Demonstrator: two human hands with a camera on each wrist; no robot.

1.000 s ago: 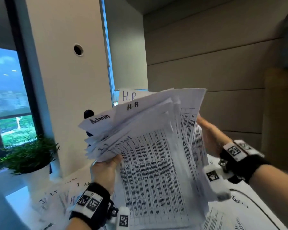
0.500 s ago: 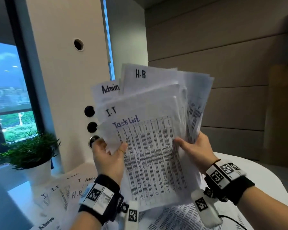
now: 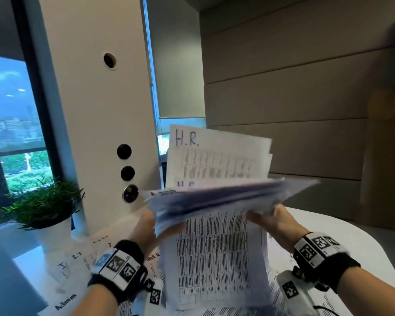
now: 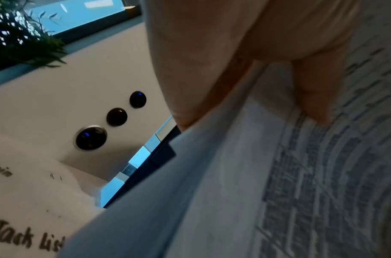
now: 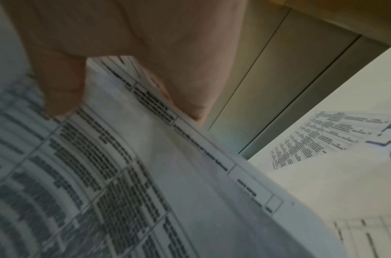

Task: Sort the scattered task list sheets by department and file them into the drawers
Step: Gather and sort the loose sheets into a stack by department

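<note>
A thick stack of task list sheets is held up above the white table. My left hand grips its left edge and my right hand grips its right edge. The upper halves of most sheets flop forward and blur; a sheet marked H.R. still stands at the back. In the left wrist view my left hand's fingers pinch the stack. In the right wrist view my right hand's fingers pinch the printed sheets. More sheets marked I.T and Admin lie loose on the table.
A white pillar with dark round buttons rises behind the table at the left. A potted green plant stands by the window. Beige wall panels fill the back right. A loose I.T sheet lies on the table.
The stack has come lower and its upper part has bent forward, hiding the I.T and Admin headings that faced me. Both hands keep their grip at the sides.
</note>
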